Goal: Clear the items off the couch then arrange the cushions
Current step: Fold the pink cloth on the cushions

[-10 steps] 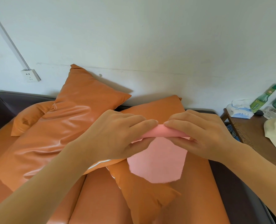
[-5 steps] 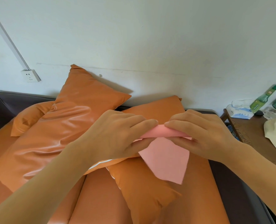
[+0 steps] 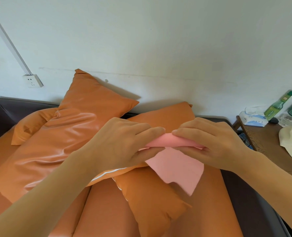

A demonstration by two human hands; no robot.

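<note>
- The pink cloth [image 3: 174, 166] is pinched along its rolled top edge by the left hand [image 3: 123, 144] and right hand [image 3: 215, 144], above the cushions [image 3: 70, 134].
- Less cloth hangs loose than a second ago; rolling is judged nearly finished, removal from the couch [image 3: 107, 211] pending.

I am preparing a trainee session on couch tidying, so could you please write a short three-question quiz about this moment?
1. True or false: both the left hand and right hand pinch the thin pink cloth.
2. Which stands on the brown wooden side table? A) green glass bottle B) red mug C) black laptop
3. Fill in: the large orange leather-look cushion leans against the white ____.

Key: 1 true; 2 A; 3 wall.
</note>
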